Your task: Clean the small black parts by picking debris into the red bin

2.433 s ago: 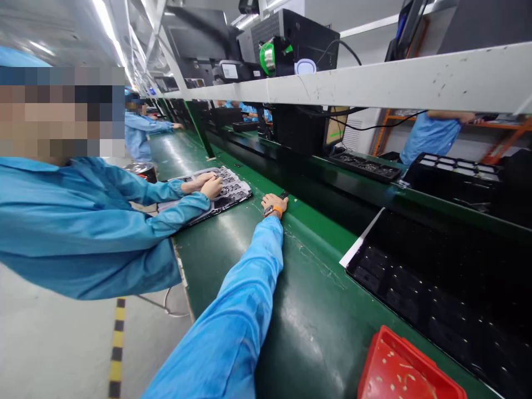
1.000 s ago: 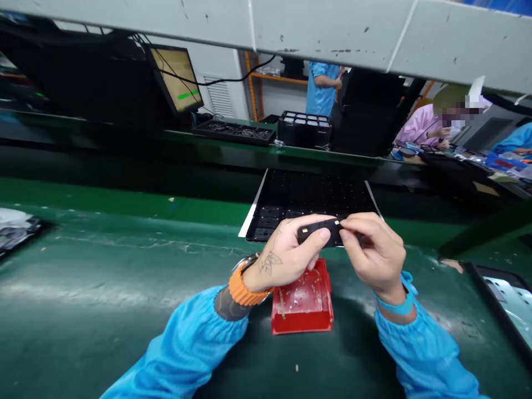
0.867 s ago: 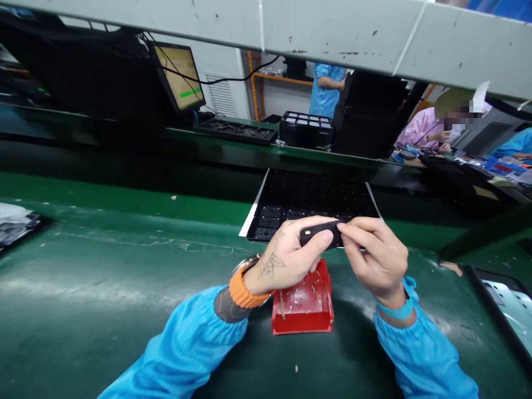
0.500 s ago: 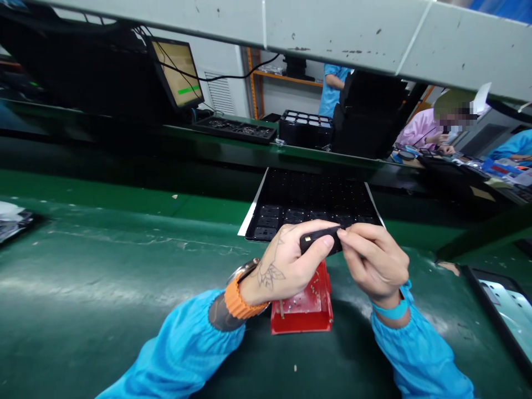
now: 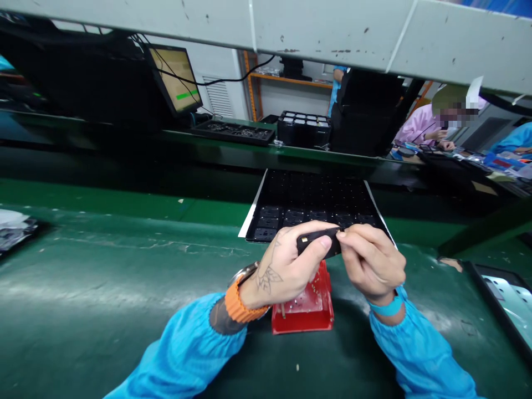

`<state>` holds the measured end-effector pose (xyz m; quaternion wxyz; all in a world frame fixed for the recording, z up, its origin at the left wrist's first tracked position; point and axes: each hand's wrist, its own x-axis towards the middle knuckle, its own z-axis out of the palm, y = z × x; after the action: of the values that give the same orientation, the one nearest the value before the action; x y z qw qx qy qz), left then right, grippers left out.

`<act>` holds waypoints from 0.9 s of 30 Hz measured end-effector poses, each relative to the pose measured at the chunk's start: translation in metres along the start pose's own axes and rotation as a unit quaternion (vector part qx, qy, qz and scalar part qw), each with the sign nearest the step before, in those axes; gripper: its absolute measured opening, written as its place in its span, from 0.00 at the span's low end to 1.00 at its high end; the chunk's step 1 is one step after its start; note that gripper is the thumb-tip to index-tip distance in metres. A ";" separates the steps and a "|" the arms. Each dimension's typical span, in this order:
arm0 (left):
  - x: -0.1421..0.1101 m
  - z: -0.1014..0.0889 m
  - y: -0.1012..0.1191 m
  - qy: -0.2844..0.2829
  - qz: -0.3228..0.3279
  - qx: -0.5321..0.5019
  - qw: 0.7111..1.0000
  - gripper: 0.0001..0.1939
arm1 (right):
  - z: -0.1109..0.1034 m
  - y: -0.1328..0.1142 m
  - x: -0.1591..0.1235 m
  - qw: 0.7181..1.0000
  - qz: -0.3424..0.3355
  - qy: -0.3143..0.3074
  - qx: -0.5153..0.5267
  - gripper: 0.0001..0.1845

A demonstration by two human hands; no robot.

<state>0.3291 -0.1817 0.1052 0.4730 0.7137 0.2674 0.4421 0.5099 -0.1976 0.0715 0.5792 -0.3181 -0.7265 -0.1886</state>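
Note:
My left hand [image 5: 291, 257] grips a small flat black part [image 5: 318, 242] between thumb and fingers. A pale gold patch shows near the part's left end. At its right end, the fingertips of my right hand [image 5: 369, 257] are pinched together and touch the edge. Whatever lies in that pinch is hidden. Under my hands sits a red bin [image 5: 302, 323] with several tiny pieces on its floor. Just beyond them lies a black tray [image 5: 307, 191] with moulded pockets, on a white sheet.
A dark tray [image 5: 505, 299] with pale glossy panels lies at the right. Dark parts with a white cover [image 5: 14, 227] are at the far left. A raised shelf carries a monitor [image 5: 177, 77] and black boxes [image 5: 303, 128]. A co-worker in pink [image 5: 419, 124] sits beyond.
Both hands stay at the black part with almost the same hold. The view has shifted slightly, and a person in blue in the background is now mostly hidden behind the black stack.

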 end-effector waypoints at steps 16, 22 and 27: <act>-0.002 0.004 -0.003 -0.021 -0.044 -0.074 0.996 0.21 | -0.004 0.002 0.004 1.000 0.001 -0.014 0.016 0.13; -0.001 -0.001 0.003 -0.033 -0.022 -0.034 0.999 0.18 | -0.005 -0.001 0.009 1.000 -0.008 -0.017 0.022 0.12; 0.010 -0.025 0.003 -0.014 -0.026 0.020 0.999 0.19 | -0.009 -0.002 0.012 0.991 0.040 -0.013 0.127 0.11</act>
<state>0.3115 -0.1639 0.1161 0.4734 0.7221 0.2883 0.4140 0.5135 -0.2017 0.0851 0.6123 -0.2734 -0.7388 -0.0675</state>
